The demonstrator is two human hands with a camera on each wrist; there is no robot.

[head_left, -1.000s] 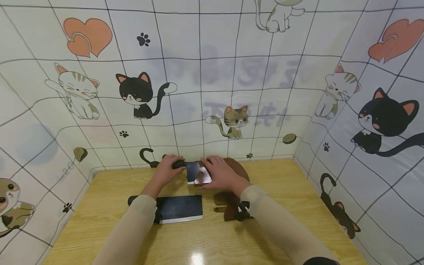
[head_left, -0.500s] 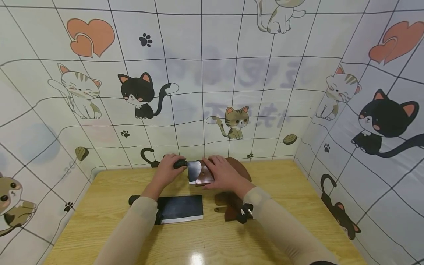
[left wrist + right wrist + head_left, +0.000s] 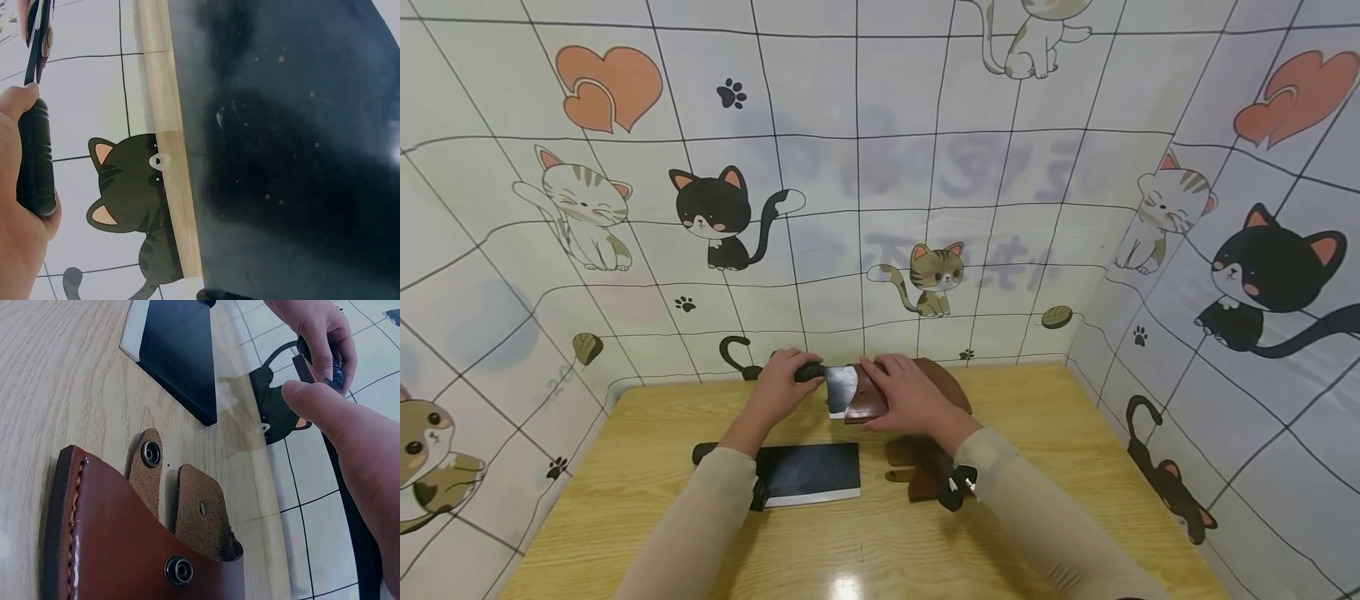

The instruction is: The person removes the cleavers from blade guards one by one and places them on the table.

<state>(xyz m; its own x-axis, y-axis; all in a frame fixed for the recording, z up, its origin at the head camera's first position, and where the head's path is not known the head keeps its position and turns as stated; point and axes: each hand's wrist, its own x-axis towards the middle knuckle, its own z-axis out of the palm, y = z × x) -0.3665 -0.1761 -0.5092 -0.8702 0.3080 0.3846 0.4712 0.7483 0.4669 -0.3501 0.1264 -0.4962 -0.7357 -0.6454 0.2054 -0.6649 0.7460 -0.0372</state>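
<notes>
My left hand (image 3: 779, 385) grips the black handle (image 3: 37, 162) of a cleaver. Its dark blade (image 3: 841, 390), held upright over the table's far side, is partly covered by a brown leather sheath (image 3: 867, 398). From the right, my right hand (image 3: 912, 395) holds that sheath, thumb on the near face; the far fingers are mostly hidden. A second cleaver (image 3: 808, 471) with a pale edge lies below my left forearm. Under my right wrist rests another brown leather sheath (image 3: 125, 531), with a snap stud and two loose straps beside it.
Behind my right hand shows a brown rounded shape (image 3: 946, 383); I cannot tell whether it belongs to the held sheath. The wooden table (image 3: 850, 550) meets a wall cloth (image 3: 820, 292) printed with cats at its back and sides.
Both hands shift very slightly right with the cleaver and sheath, and the shine on the leather fades. The second cleaver and the other sheath stay put.
</notes>
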